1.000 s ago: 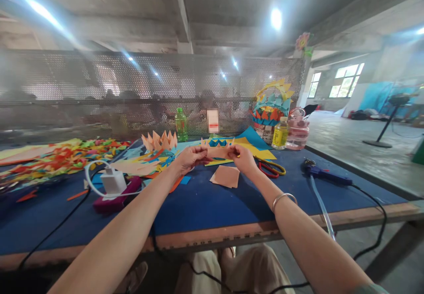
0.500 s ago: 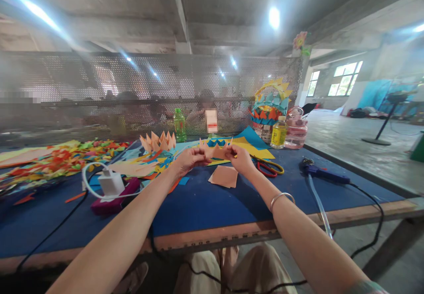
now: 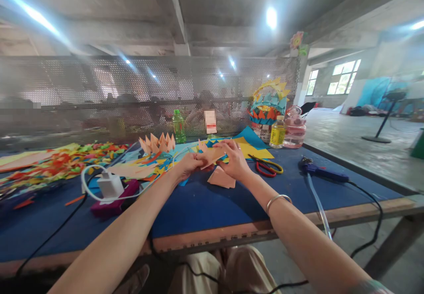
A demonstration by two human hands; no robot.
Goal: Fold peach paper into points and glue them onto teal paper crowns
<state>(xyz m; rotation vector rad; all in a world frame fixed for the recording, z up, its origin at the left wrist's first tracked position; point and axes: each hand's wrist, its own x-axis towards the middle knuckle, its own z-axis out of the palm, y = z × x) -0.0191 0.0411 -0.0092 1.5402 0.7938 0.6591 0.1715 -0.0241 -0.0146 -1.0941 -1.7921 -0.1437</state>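
Item one: a peach paper piece, held up over the blue tabletop, its plane tilted, its left end with you. Your left hand has thumb and fingers clamped on that end. Your right hand lies over the opposite end, fingers spread, thumb standing apart from them and lower; whether those fingertips press the paper or merely rest near it, you cannot tell from here.

Step in hand, as judged: handling and turning this single piece, probably to shape or fold it. The next move seems to call for a steady left pinch, with your right fingers finding the edge before any crease is pressed.

Item two: a loose stack of peach paper squares, lying on the tabletop just below your right thumb, apart from the held piece.

Item three: a peach pointed paper ring, standing beyond your left hand, touched by neither.

Sundries to your right: scissors, red and yellow handled, near your right hand; a glue gun, purple-blue, well apart, lying on its side.
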